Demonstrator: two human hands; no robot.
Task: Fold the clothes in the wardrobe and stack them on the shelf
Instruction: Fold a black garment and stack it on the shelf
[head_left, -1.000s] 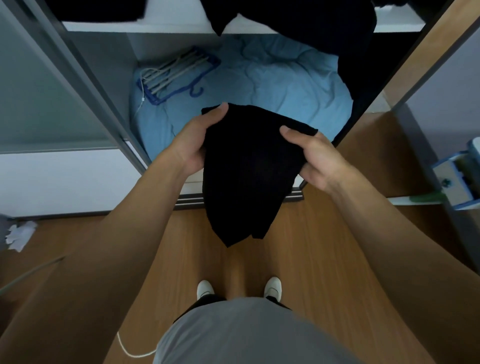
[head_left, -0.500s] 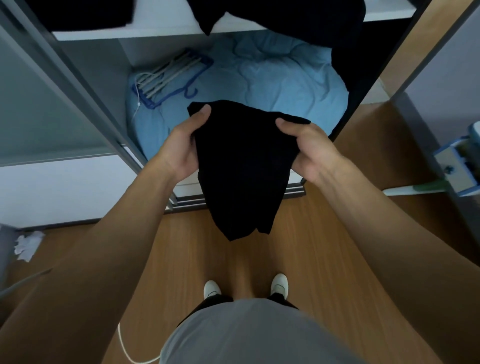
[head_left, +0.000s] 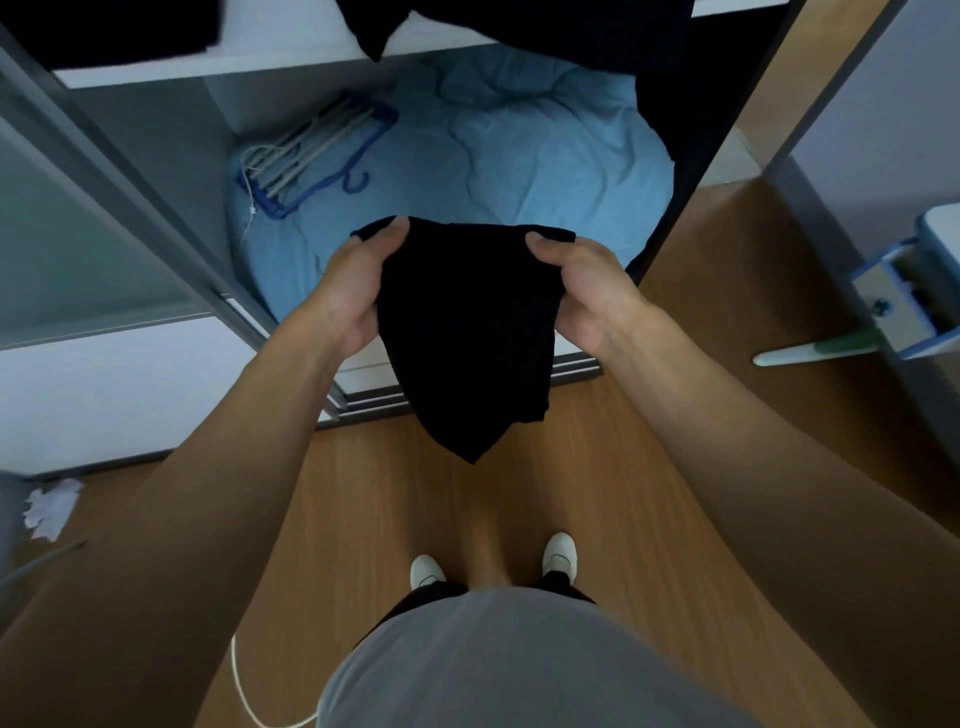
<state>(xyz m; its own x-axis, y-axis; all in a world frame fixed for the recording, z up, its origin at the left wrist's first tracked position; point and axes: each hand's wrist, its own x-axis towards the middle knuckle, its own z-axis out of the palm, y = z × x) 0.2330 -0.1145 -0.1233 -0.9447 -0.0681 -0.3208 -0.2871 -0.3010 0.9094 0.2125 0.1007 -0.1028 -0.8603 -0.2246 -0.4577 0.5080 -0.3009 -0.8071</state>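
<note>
The left hand (head_left: 353, 291) is curled round the left side of a black cloth (head_left: 467, 338), thumb on top and fingers hidden under it. The right hand (head_left: 582, 291) grips the right side the same way. They hold the cloth up in the air, just in front of the open wardrobe and over the wood floor (head_left: 389, 493). It is not on anything yet. A second ago the right hand sat lower than the left. Now both are almost level, so the top edge runs straighter. The grip has not changed. I think the person is tidying the fold, and the cloth has yet to go up on the shelf (head_left: 260, 67). The cloth is soft and floppy. It looks folded over at least once. It is wide at the top and hangs down to a loose point at the bottom. It is so dark that I cannot see any seams. The shelf is far and high, white, flat and hard. More black clothes (head_left: 545, 26) hang over its edge, and a dark pile (head_left: 104, 31) sits at its far left. Under it lies a puffy blue quilt (head_left: 519, 156), all soft bumps, with thin hangers (head_left: 311, 150) on its left part. Near the left wall is a bit of crumpled white paper (head_left: 52, 506).
</note>
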